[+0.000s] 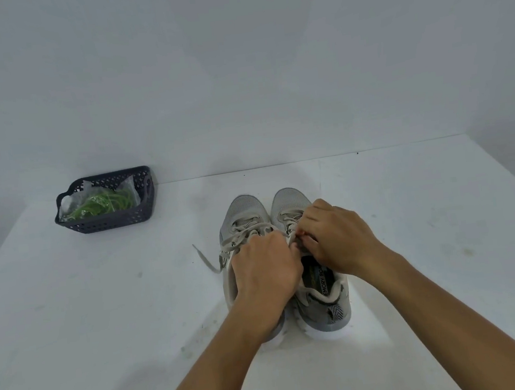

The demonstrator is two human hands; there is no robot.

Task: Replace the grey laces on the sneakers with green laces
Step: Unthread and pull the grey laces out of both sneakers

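Two grey sneakers stand side by side on the white table, toes pointing away from me: the left sneaker (242, 209) and the right sneaker (290, 201). Both carry grey laces; a loose end of the left sneaker's lace (207, 262) trails onto the table. My left hand (265, 267) and my right hand (339, 240) meet over the right sneaker's tongue, fingers pinching its grey lace (291, 223). The green laces (104, 203) lie in clear plastic wrap inside a basket at the far left.
A dark blue perforated basket (109, 223) sits near the table's back left, by the pale wall. The white table (104, 322) stretches wide around the shoes; its right edge slopes away at the far right.
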